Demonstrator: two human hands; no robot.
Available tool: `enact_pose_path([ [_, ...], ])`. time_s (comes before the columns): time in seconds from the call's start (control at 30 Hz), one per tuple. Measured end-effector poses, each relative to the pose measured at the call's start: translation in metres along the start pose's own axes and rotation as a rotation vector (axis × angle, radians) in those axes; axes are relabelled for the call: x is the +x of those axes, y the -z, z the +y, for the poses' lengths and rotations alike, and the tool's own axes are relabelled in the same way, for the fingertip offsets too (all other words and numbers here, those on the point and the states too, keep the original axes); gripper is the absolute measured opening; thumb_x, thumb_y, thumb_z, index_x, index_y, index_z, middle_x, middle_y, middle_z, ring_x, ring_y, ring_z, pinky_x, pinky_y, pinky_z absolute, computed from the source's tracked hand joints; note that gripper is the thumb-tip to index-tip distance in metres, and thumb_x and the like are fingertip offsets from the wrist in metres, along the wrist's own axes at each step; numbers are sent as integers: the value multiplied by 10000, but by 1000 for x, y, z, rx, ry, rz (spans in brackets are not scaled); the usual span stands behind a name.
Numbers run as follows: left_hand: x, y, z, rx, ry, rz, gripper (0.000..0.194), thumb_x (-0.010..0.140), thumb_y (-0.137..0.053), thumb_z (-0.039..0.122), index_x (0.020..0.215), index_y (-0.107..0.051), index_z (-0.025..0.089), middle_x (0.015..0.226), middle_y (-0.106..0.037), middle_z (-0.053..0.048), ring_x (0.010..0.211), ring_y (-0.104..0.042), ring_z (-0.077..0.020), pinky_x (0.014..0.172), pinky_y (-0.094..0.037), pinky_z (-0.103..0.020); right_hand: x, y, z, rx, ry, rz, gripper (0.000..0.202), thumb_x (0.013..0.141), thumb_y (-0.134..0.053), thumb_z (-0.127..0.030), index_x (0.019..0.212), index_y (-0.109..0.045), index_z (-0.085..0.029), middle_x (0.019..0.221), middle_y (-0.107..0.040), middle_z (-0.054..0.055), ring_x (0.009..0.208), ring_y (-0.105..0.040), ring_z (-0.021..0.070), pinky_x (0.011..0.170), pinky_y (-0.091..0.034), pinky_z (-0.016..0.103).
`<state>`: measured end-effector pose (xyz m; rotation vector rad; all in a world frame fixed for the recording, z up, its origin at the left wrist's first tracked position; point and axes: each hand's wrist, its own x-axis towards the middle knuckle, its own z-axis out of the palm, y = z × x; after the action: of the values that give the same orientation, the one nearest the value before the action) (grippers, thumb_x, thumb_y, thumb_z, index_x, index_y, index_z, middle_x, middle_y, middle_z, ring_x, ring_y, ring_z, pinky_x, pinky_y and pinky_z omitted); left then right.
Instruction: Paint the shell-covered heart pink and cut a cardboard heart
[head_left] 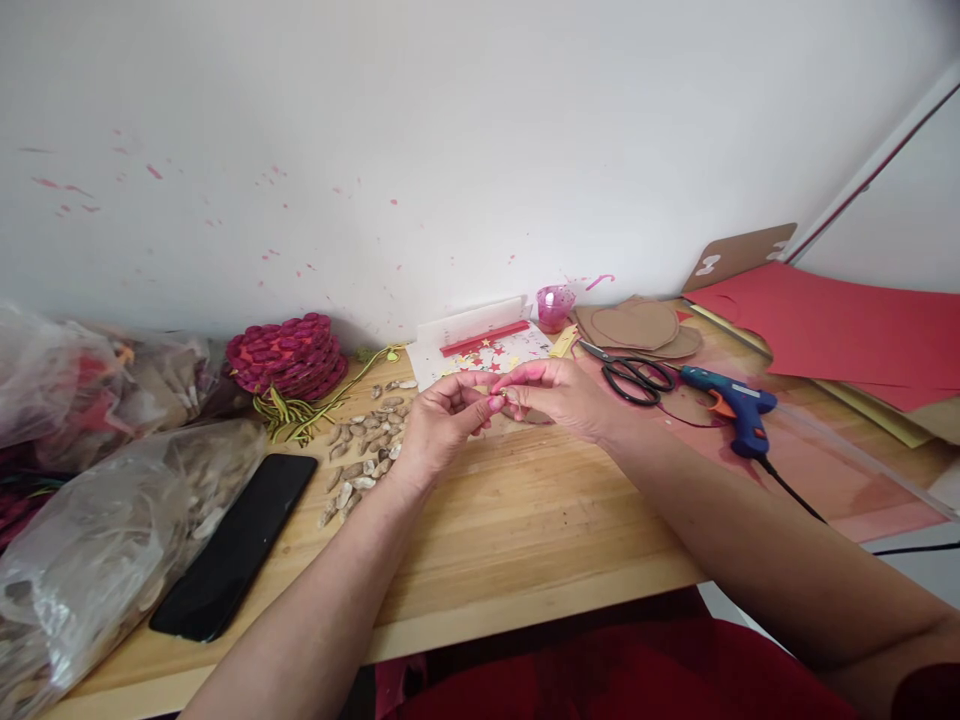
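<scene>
My left hand (455, 412) and my right hand (551, 395) meet over the wooden table (517, 520), fingertips pinched together. Between them is something small, partly yellowish, too small to name. Pink stains mark the fingertips. Just behind the hands lies a white sheet (427, 365) with small red and gold stars (478, 365) and a red strip (484, 338). Peanut shells (367, 440) are scattered to the left of my left hand. Black-handled scissors (637, 378) lie to the right of my right hand.
A blue glue gun (739, 405), brown cardboard shapes (634, 325) and red sheets (840, 320) are at right. A pink cup (555, 308) stands by the wall. At left are a black phone (236, 545), plastic bags (112, 530), a dark pink stack (289, 358) and green-yellow strings (289, 415).
</scene>
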<state>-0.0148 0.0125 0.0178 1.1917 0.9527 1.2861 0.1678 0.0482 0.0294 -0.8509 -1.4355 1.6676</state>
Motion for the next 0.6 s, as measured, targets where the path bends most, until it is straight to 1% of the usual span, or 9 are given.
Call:
enact_pose_path([
  [0.1,0,2,-1,-1,-2,-19,383,680,-901,309,1021,-770,194,649,-692,13,547,-569,-82,514,-428,-186,1,1,2,5,-1,10,292,689,-847,-373,857,-734,-164,643,-664,-8,589,-581,102,595,-453,257],
  [0.23,0,2,-1,12,-8,-29,378,683,-898,312,1020,-774,196,645,-687,13,545,-563,-84,515,-424,-191,1,0,3,-14,7,25,297,669,-866,-367,827,-713,-168,621,-651,-14,572,-578,101,578,-446,249],
  [0.43,-2,-2,4,8,-1,-76,390,641,-921,292,987,-783,178,674,-714,-4,554,-563,-87,535,-435,-205,-1,-2,0,-41,-69,53,404,641,-892,-399,902,-710,-150,693,-692,4,552,-576,85,523,-421,223],
  [0.6,-2,-3,4,8,-7,-85,342,681,-901,315,973,-785,179,707,-731,-12,565,-565,-80,541,-432,-202,0,-2,0,-67,-49,66,402,629,-895,-387,874,-682,-149,629,-656,-23,516,-561,78,483,-396,208],
])
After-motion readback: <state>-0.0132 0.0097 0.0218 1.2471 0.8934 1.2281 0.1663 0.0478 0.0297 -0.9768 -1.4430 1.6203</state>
